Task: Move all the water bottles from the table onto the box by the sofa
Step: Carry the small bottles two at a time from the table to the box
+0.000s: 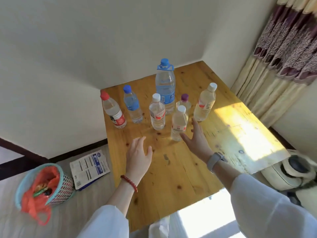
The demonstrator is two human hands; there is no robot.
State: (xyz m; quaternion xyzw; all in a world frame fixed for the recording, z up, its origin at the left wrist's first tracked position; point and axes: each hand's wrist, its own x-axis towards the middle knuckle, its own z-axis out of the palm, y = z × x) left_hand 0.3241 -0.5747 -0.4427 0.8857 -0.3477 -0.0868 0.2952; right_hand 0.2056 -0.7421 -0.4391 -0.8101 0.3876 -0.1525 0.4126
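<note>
Several water bottles stand upright on the wooden table (171,177). A large blue-capped bottle (165,86) is at the back. A red-capped bottle (113,111) and a small blue-capped bottle (133,104) stand at the left. A white-capped bottle (157,114) is in the middle, a purple-capped one (184,101) behind the nearest white-capped bottle (178,125), and another white-capped bottle (205,104) at the right. My right hand (195,140) is open, fingers spread just beside the nearest bottle. My left hand (139,156) hovers open over the table.
A mesh basket (65,184) lined with an orange bag sits on the floor at the left, next to a flat printed package (89,168). Walls meet behind the table. A curtain (283,57) hangs at the right, with a cream-coloured appliance (283,170) below it.
</note>
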